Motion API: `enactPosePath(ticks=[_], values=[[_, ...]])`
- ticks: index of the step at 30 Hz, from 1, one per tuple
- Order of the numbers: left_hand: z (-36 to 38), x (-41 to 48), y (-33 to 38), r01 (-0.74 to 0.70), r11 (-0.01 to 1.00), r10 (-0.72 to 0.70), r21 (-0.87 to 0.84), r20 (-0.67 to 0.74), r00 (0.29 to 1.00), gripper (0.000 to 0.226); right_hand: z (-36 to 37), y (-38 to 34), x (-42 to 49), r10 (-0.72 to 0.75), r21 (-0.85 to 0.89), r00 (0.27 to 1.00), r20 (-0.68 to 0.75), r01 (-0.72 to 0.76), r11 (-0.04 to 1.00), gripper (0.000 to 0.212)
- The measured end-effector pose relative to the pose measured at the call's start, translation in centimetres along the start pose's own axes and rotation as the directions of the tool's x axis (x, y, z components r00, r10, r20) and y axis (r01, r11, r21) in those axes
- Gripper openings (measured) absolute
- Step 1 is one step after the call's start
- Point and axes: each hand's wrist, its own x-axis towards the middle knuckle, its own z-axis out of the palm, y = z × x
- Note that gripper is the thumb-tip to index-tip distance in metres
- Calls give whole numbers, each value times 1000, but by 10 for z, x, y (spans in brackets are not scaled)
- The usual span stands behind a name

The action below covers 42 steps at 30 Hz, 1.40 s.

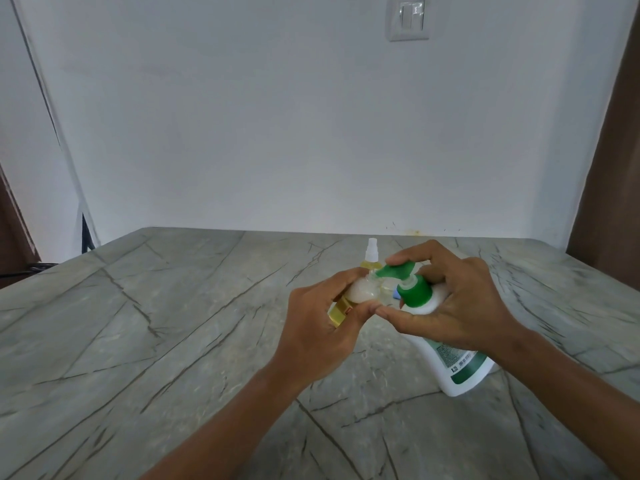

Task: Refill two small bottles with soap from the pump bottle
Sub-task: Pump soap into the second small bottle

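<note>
Forearms reach in from the lower edge and meet over the middle of the bench (173,323), a grey stone-look slab crossed by dark veins. The left hand (318,323) is turned thumb-inward, and its grip pinches a small bottle (360,292) between the curled fingers and the thumb. This bottle is clear, rounded plastic with milky white soap inside, held tipped toward the right hand.

The right hand (464,299) wraps the shoulder of the pump bottle (460,368), its grip curled round the neck with the index finger arched on top of the green pump head (398,270). The pump bottle is smooth white plastic with a green collar and a green band on its label. It leans, its base low near the person and its spout at the small bottle's mouth.

Behind the hands stands a spray bottle (372,252) of yellow liquid with a pale nozzle. A glossy yellow object (338,312) shows past the left fingers; what it is cannot be told.
</note>
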Motion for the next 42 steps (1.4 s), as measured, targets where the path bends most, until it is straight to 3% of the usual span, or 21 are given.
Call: enactPosePath(ticks=[6,14,27,38,42], values=[[0,-1,-2,-2,1000,2,15,17,1000,50,2,3,0,42,5,999,15,-42,999,55],[0,1,-2,0,1000,0,31,2,1000,49,1,6,-2,-9,-41,995,95,13,999,59],[0,1,-1,-14,1000,14,-4,16,1000,50,3,7,0,10,6,1000,-17,-10,1000,50],[-1,2,1,23,1000,-22,-17,6,1000,36,2,8,-6,-21,-81,993,117,31,996,71],[0,3,0,15,1000,-15,0,-2,1000,39,3,11,-6,-16,-52,994,109,22,998,66]])
